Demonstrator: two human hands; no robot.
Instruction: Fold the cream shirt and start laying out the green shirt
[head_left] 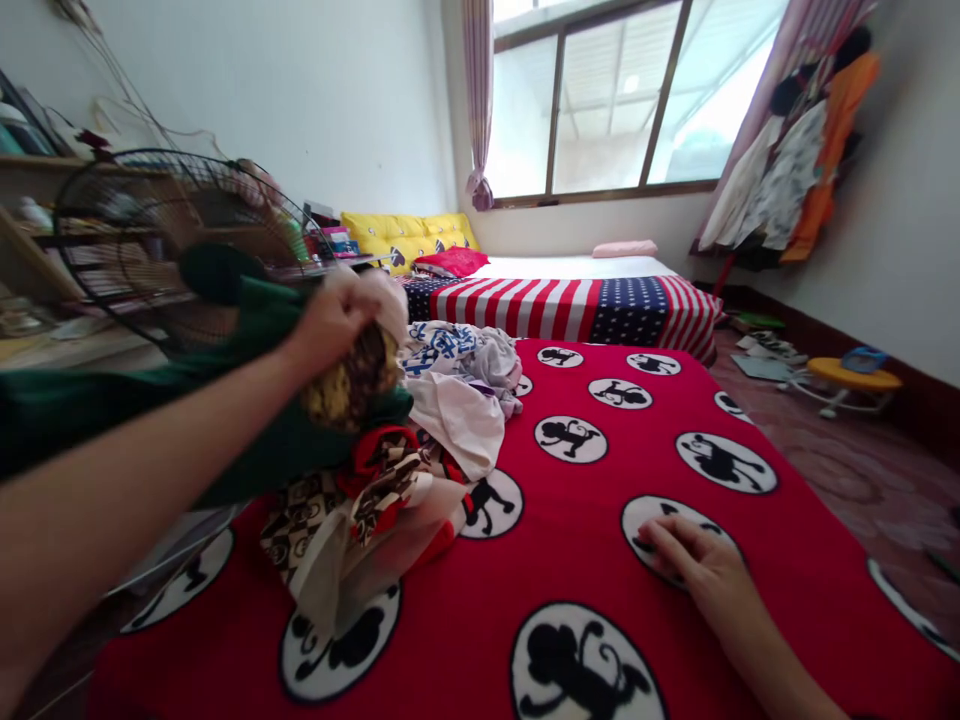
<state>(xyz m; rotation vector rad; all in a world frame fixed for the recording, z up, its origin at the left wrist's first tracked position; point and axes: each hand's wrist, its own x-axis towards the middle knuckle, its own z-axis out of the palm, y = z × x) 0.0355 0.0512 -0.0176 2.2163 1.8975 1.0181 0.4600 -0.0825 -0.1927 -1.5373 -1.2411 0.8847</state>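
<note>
My left hand (330, 320) is raised on the left, gripping a dark green garment (255, 420) that hangs across my forearm and shows a yellow-brown patterned patch (352, 375). Below it lies a heap of loose clothes (457, 400) in white, blue print and red-black print, on a red blanket with black-and-white monkey circles (570, 570). My right hand (697, 560) rests flat on that blanket, its fingers on one white circle, holding nothing.
A black wire fan (142, 230) stands just beyond the green garment, before a wooden shelf (45, 240). Farther back is a bed with a stars-and-stripes sheet (570, 310) and a yellow cushion (409, 240). Clothes (787, 170) hang on the right wall above a yellow stool (851, 380).
</note>
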